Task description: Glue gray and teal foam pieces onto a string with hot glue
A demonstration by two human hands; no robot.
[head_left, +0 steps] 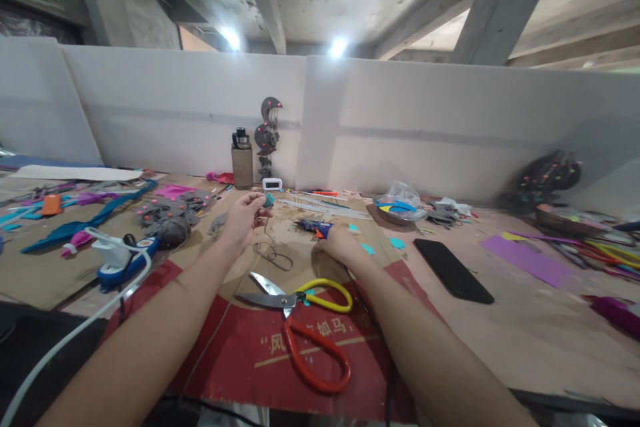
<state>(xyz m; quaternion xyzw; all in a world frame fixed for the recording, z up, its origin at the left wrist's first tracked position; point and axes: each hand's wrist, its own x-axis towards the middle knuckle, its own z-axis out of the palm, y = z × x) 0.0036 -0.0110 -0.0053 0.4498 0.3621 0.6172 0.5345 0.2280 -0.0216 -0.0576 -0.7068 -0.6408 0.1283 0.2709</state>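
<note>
My left hand (246, 217) is raised over the cardboard, fingertips pinched on a small teal felt-like piece (269, 200). Thin grey yarn (273, 255) hangs below it and lies in a loop. My right hand (339, 243) is closed round a blue tool with an orange part, which looks like a glue gun (324, 231); its far end is hard to make out. A dark, bristly object (306, 223) lies by its tip. Between my forearms rest open scissors (287, 303) with one yellow and one red handle. Small turquoise cut-outs (397, 243) lie right of my right hand.
A black phone (453, 270) lies at right, near purple sheet (525, 259). At left are a blue power strip (127, 263) with a white cable and grey yarn (173, 230). A bottle (243, 159) and white clock (272, 184) stand before the partition. A bowl (400, 213) sits back right.
</note>
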